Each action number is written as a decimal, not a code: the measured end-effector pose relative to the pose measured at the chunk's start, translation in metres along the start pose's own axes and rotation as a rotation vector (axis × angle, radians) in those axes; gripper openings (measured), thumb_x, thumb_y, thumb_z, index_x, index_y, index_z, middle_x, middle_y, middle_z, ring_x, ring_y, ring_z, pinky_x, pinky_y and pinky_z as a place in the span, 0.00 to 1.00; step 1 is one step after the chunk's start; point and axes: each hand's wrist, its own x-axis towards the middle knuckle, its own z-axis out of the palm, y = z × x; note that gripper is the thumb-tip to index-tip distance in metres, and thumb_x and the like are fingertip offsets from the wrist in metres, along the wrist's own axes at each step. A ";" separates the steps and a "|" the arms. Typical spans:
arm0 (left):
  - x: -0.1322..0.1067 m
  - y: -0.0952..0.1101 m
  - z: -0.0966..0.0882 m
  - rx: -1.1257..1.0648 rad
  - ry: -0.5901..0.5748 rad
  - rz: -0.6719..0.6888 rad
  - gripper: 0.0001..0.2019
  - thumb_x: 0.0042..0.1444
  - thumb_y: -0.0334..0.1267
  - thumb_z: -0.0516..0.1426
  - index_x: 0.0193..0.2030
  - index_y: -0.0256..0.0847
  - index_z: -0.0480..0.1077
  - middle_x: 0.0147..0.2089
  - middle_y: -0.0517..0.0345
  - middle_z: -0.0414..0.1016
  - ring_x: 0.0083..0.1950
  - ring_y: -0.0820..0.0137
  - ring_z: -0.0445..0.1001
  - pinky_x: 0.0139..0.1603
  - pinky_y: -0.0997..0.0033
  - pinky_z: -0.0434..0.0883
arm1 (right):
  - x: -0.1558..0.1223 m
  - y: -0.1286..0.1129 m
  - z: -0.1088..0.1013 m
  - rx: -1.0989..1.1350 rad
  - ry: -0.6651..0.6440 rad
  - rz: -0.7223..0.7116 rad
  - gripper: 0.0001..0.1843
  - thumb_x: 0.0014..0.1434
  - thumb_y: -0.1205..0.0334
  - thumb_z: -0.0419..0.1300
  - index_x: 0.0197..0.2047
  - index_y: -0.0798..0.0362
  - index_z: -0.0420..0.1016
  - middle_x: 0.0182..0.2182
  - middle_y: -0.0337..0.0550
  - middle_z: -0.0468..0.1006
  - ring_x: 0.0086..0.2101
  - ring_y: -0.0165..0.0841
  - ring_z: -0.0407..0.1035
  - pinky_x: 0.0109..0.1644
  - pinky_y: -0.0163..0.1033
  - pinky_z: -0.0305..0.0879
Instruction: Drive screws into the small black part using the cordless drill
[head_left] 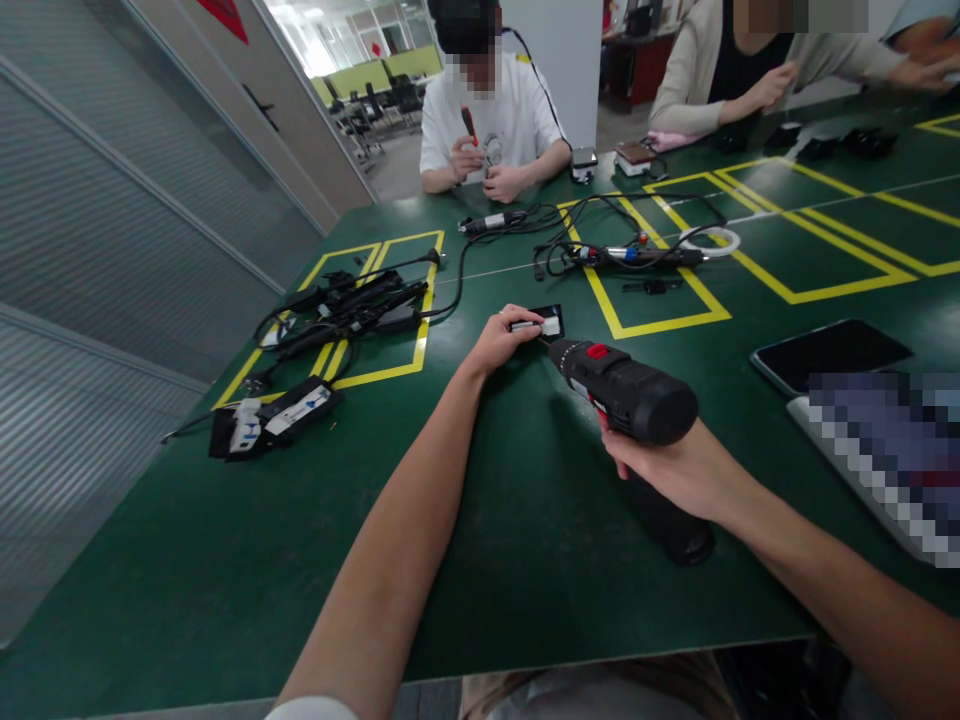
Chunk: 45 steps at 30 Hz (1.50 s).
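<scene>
— Drill (626, 390): how is it held?
— Its handle is wrapped fully by the right hand (675, 465), near the table (525, 560) edge; the bit is set against the small black part (551, 322).
— And that part?
— It is pinned to the table just beyond by the left hand (499, 340), fingertips closed on it. Driving seems to be in hand; the bit should be kept square and the part held firm. Cables (352, 305) are seen further back.

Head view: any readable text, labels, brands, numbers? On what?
None legible.
Black part held by left hand: white label, too small to read.
Drill in right hand: no marking readable.
Black packs far left: white labels, blurred.
Co-worker's T-shirt print: blurred.
</scene>
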 end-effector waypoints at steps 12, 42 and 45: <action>-0.001 0.000 -0.001 0.002 0.001 -0.005 0.13 0.52 0.44 0.61 0.43 0.44 0.78 0.46 0.55 0.73 0.52 0.64 0.70 0.60 0.59 0.64 | 0.003 0.014 0.001 0.090 -0.019 0.008 0.08 0.54 0.63 0.59 0.40 0.52 0.69 0.25 0.39 0.75 0.25 0.34 0.71 0.28 0.39 0.64; -0.001 -0.001 0.000 -0.037 -0.005 0.008 0.15 0.52 0.45 0.62 0.44 0.43 0.78 0.45 0.55 0.73 0.50 0.65 0.70 0.54 0.63 0.66 | 0.000 0.007 -0.007 0.079 -0.038 0.039 0.03 0.55 0.63 0.57 0.32 0.52 0.70 0.23 0.39 0.74 0.27 0.33 0.71 0.34 0.40 0.66; 0.000 -0.001 0.000 -0.040 -0.008 0.011 0.15 0.52 0.45 0.62 0.44 0.43 0.78 0.45 0.55 0.72 0.50 0.65 0.70 0.54 0.64 0.66 | 0.001 0.008 -0.006 0.077 -0.028 0.036 0.02 0.55 0.63 0.57 0.33 0.52 0.70 0.23 0.38 0.74 0.27 0.34 0.71 0.35 0.40 0.66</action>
